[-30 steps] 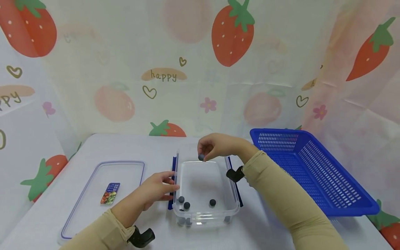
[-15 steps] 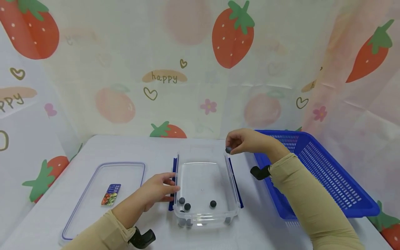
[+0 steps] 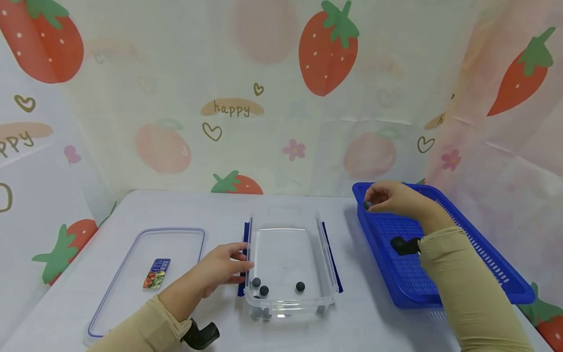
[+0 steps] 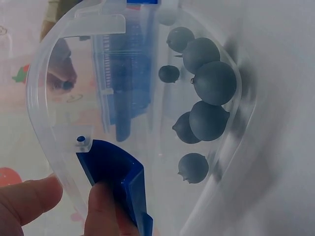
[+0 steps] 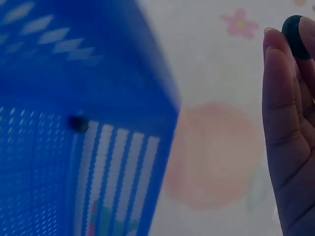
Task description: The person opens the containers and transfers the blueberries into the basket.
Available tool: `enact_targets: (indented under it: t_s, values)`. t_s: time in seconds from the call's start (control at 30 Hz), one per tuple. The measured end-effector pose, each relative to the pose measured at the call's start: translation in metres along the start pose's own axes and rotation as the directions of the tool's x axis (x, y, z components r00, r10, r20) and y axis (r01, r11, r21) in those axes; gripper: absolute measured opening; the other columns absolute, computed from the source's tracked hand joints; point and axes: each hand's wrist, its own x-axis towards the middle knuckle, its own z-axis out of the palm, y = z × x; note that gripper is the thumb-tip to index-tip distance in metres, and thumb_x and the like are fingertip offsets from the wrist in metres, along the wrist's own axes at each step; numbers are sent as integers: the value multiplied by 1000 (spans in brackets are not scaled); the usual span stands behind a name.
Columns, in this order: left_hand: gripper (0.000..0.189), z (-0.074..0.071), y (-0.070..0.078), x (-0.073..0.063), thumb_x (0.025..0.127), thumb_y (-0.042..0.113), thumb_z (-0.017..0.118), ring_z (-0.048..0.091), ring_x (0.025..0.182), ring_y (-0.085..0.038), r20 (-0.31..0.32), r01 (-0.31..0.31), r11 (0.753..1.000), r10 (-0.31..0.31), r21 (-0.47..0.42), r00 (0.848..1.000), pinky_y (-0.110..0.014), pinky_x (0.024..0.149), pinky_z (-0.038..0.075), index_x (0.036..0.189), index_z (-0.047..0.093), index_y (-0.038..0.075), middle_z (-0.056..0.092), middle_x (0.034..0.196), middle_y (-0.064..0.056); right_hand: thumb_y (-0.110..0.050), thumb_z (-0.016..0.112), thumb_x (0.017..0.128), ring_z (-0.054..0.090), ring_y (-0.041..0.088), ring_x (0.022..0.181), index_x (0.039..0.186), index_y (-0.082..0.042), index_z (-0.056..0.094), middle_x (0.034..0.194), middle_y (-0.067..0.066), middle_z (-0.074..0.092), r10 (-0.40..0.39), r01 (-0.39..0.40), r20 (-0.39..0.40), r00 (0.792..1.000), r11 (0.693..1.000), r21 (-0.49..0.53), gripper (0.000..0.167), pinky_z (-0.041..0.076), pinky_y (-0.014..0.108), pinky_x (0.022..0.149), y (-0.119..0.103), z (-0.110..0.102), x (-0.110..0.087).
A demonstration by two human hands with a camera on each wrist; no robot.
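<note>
Above the blue plastic basket, near its far left corner, my right hand pinches a blueberry between thumb and fingertips. In the right wrist view, another dark blueberry sits in a basket corner, slightly blurred. My left hand grips the left side of a clear plastic box, at its rim and blue side latch. Several blueberries lie inside the box, gathered at its near end in the head view. Small crowns show on some of them in the left wrist view.
A clear lid with a blue-lined edge lies on the white table to the left, with a printed label on it. Behind the table hangs a strawberry-patterned cloth.
My right hand has carried the pinched blueberry from over the clear box rightward to over the blue basket. The left hand stays at the box's left side.
</note>
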Motion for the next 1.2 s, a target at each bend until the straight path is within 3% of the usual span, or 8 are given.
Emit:
enact_targets:
  t_s: [0.2,0.57,0.93,1.2]
  values:
    - [61,1,-1,0,82,16,68,60,89,-20,-1,0,1000,0,2,1000,-36,75,54,135,42,5,52,107,-12,-14,68,82,58,20,92,97,-1,57,97,9,61,58,-58,-30,998,998,-4,23,49,33,81,35,-8,-15]
    - [59,0,4,-1,84,14,66,60,90,-20,-9,4,1000,-4,23,1000,-36,75,54,136,41,6,52,109,-13,-5,66,81,55,17,82,96,6,54,89,9,57,145,-148,32,989,982,114,22,50,34,76,76,-7,-20]
    - [60,1,1,1,83,16,67,60,90,-20,-8,5,1000,-5,26,1000,-36,75,54,136,42,6,52,109,-12,-1,64,80,54,17,77,95,7,55,82,7,56,196,-206,88,977,971,123,19,50,30,72,86,2,-22]
    - [57,2,1,0,85,12,65,60,89,-20,5,-10,1000,10,8,1000,-37,75,54,136,41,5,51,108,-13,0,63,81,57,20,80,98,7,56,87,10,58,234,-246,89,968,957,156,20,52,41,79,92,4,-23]
